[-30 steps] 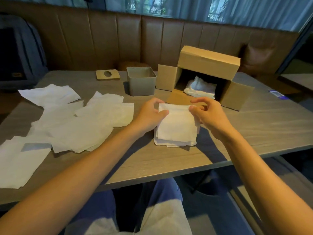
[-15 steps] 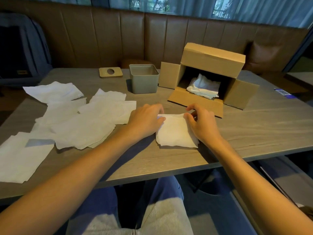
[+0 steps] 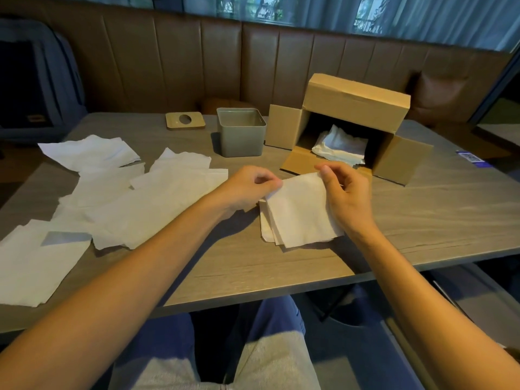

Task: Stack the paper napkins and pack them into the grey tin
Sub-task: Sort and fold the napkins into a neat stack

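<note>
- Many loose white paper napkins [image 3: 118,204], thin, soft and crinkled, lie overlapping on the grey wood-grain table [image 3: 422,209] at nine o'clock of the pile.
- A flat tan wooden lid with a round hole [image 3: 185,120] lies at eleven o'clock, near the square grey metal tin [image 3: 241,136], which stands open and upright at twelve o'clock of the left hand; no napkin shows inside.
- The left hand [image 3: 247,187] pinches the pile's top napkin at its far left corner between thumb and fingertips.
- The small pile of folded square white napkins [image 3: 298,215] sits between the hands. Half a second ago both hands pressed it flat. Now its top sheet is raised at the far edge and the lower edges fan out unevenly, so squaring looks unfinished and packing not begun.
- The right hand [image 3: 346,192] pinches the far right corner, its other fingers loosely curled.
- A brown cardboard box [image 3: 354,108] lies on its side at one o'clock, flaps open, with more crumpled napkins [image 3: 340,147] inside.
</note>
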The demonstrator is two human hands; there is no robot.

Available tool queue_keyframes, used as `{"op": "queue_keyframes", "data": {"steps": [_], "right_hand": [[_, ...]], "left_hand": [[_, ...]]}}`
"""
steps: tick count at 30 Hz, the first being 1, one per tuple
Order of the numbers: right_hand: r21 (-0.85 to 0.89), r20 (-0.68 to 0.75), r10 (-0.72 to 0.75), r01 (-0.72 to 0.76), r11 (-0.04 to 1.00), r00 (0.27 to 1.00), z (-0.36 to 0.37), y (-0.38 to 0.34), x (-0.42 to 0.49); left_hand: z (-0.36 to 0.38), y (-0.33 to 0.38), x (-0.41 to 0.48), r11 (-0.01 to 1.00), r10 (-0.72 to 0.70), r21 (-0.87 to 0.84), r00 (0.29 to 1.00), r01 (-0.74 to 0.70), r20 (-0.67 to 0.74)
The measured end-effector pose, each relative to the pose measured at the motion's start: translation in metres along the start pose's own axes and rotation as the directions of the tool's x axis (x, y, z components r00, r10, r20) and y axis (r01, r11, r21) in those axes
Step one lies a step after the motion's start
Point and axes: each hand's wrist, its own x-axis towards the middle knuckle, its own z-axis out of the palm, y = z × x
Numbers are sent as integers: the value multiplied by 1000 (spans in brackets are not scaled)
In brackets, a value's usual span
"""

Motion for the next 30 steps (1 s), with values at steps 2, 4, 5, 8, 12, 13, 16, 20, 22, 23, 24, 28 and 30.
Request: {"op": "queue_keyframes", "data": {"steps": [2,4,5,8,12,13,16,20,22,23,24,28,30], "right_hand": [[30,4,16,-16,999,1000,-2,-1,2],[44,45,27,-29,999,999,-4,-4,4],[44,81,26,-30,999,996,-5,-7,6],[8,175,33,-34,999,984,-5,-16,9],[-78,134,18,-8,997,991,0,-23,15],[-103,109,3,9,995,994,1,-23,16],[-153,68,-12,22,988,998,4,-22,18],[-118,115,-27,41,992,993,3,-27,15],[-102,181,-45,65,993,983,2,-31,14],[-115,206,-48,73,991,977,3,-32,13],[-126,215,-47,76,989,976,3,-32,13],[-69,191,-10,23,997,982,3,-33,13],[-50,214,-11,22,998,977,1,-35,15]], "left_hand": [[0,2,1,999,-10,-51,1000,10,3],[0,4,0,997,17,-75,1000,-18,-23],[-1,6,-1,997,38,-66,998,-41,-44],[-3,11,-2,995,94,-24,992,-97,-83],[-7,11,-4,995,83,-46,991,-88,-109],[-7,9,-4,992,86,-78,990,-95,-111],[-4,5,-5,981,116,-142,984,-135,-136],[-4,5,-6,980,103,-148,977,-132,-188],[-6,8,-7,981,101,-148,979,-127,-175],[-6,9,-7,982,105,-136,979,-130,-175],[-7,11,-8,982,106,-134,978,-131,-179],[-10,14,-10,972,121,-175,972,-157,-202],[-12,15,-11,973,133,-161,974,-163,-185]]}}
